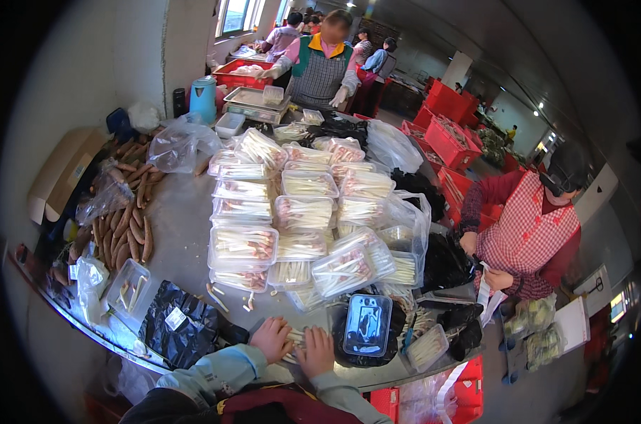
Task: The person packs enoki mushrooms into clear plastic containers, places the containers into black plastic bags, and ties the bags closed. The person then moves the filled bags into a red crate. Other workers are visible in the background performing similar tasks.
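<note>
My left hand (272,338) and my right hand (317,350) lie close together at the near edge of the metal table, over a small bunch of pale cut stalks (295,339). Both palms face down, and whether the fingers grip the stalks cannot be told. An empty clear plastic tray (367,325) sits on black plastic just right of my right hand. Beyond my hands stand stacked clear trays of white and pinkish stalks (243,246). A black plastic bag with a label (178,320) lies left of my left hand.
Brown roots (121,233) are heaped at the left, near a clear tray holding a few pieces (128,289). A filled tray (427,347) lies at the right. A scale (256,103) and a blue kettle (202,99) stand at the far end. Co-workers stand opposite and at the right.
</note>
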### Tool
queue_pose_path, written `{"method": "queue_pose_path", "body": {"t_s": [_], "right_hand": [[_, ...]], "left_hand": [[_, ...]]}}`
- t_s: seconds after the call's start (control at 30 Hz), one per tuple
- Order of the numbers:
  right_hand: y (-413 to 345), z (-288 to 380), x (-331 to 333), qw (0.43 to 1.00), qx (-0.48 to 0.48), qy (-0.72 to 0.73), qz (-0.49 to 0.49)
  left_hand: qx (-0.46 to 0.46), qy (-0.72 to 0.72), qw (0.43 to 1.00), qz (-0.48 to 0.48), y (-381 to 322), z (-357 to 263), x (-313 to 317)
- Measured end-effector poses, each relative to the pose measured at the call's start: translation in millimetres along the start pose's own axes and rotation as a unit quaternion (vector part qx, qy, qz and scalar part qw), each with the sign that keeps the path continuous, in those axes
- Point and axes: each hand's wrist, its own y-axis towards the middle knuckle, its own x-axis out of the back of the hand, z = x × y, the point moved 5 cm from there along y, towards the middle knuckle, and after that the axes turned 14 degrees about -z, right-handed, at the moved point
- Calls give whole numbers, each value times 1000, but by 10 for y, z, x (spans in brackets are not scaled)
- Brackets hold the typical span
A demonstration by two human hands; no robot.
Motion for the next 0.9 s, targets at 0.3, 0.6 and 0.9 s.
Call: {"method": "queue_pose_path", "body": {"t_s": [0.3, 0.6, 0.9], "right_hand": [[2, -97, -77, 1000, -16, 16, -6], [9, -151, -111, 1000, -23, -7, 12], [33, 8, -8, 998, 23, -48, 18]], "left_hand": [[-30, 38, 999, -10, -72, -74, 40], [-84, 99, 991, 27, 47, -70, -10], [-42, 52, 998, -3, -159, -43, -13]]}}
